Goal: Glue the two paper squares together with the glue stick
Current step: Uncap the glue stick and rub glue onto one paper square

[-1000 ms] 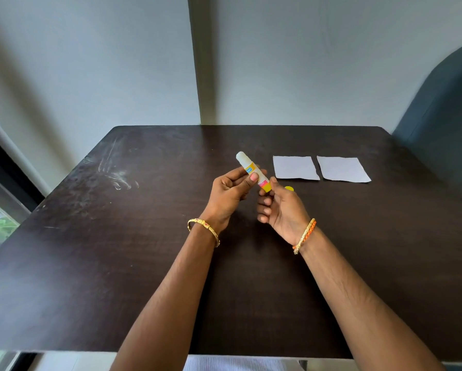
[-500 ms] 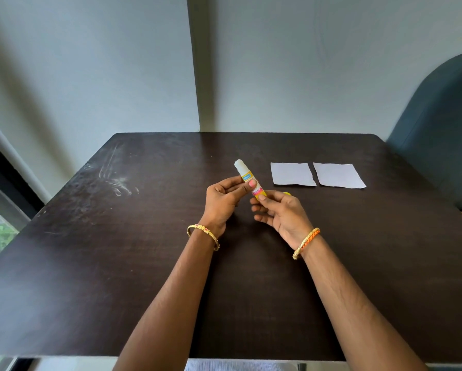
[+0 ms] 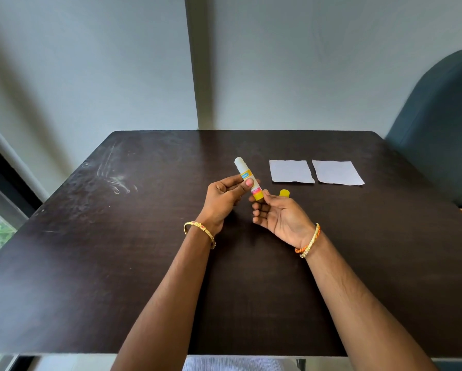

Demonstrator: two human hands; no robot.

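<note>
My left hand [image 3: 224, 198] grips the middle of the uncapped glue stick [image 3: 244, 175], whose white tip points up and away from me. Thumb and fingertips of my right hand [image 3: 276, 216] pinch its yellow base. The yellow cap [image 3: 284, 193] lies on the dark table [image 3: 117, 263] just beyond my right hand. Two white paper squares rest flat side by side farther right: the left square [image 3: 291, 171] and the right square [image 3: 337, 172], with a narrow gap between them.
A dark blue chair back [image 3: 444, 129] rises at the table's right edge. A grey wall stands behind the table and a window frame [image 3: 5, 183] runs along the left. Pale scuff marks [image 3: 117, 180] streak the table's left part.
The yellow cap shows more fully on the table beyond my right hand. My right fingers have shifted on the stick's base while the left hand keeps holding the tube.
</note>
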